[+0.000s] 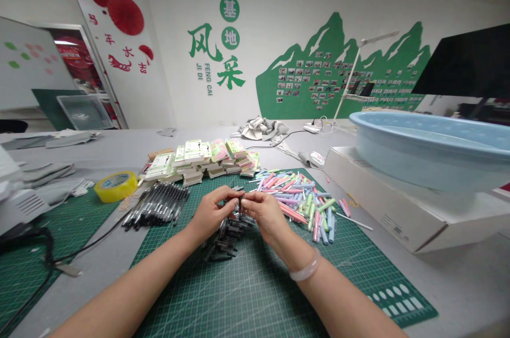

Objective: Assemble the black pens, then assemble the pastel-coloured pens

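Observation:
My left hand and my right hand meet above the middle of the cutting mat, thumbs and fingertips pinched together. Between them is a small, thin black pen part, mostly covered by the fingers. Below the hands lies a loose heap of black pen pieces. To the left, clear-barrelled black pens are laid side by side in a bundle. Close by my right hand spreads a pile of pastel pen barrels in pink, blue, green and purple, with thin white sticks among them.
Stacked small boxes stand behind the green cutting mat. A yellow tape roll and a black cable are at left. On the right, a blue basin rests on a white box. Grey cloths lie farther back.

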{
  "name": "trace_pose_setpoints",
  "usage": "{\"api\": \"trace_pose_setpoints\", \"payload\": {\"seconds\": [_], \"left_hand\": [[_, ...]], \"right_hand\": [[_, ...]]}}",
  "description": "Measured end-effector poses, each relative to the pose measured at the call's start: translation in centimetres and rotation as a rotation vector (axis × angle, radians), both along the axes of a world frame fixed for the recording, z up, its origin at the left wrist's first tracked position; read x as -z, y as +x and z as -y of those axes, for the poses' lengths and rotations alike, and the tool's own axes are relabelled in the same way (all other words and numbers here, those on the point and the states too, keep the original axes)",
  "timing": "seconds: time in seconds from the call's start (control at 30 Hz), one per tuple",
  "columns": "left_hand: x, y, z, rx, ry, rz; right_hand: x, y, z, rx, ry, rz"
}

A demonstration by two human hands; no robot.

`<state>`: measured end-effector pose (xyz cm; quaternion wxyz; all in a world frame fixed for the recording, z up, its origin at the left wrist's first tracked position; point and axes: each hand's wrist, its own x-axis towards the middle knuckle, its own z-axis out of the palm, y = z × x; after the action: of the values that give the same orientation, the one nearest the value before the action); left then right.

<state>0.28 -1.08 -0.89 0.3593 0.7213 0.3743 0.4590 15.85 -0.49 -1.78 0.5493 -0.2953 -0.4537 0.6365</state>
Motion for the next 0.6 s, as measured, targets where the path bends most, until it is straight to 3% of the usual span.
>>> {"api": "trace_pose_setpoints", "payload": {"seconds": [0.1, 0.2, 0.3, 0.43, 0.6], "left_hand": [[-0.3, -1.3, -1.3, -0.017, -0.110, -0.020], [-0.4, -3.9, -3.3, -0.315, -0.026, -0.178], [0.1, -6.8, -4.9, -0.516, 0.137, -0.573], [1.0, -8.4, -5.8, -0.503, 0.061, -0.867], [1.6, -8.3, -6.1, -0.449, -0.025, -0.918]], "right_hand": [[-0.2, 0.3, -0.3, -0.009, 0.124, 0.213], [-0.1, -0.1, 0.2, -0.091, 0.289, 0.494], [0.3, -0.9, 1.5, -0.114, 0.496, 0.809], [0.8, -1.5, 2.9, -0.109, 0.745, 1.083], [1.3, -1.6, 3.0, -0.070, 0.848, 1.273]]}}
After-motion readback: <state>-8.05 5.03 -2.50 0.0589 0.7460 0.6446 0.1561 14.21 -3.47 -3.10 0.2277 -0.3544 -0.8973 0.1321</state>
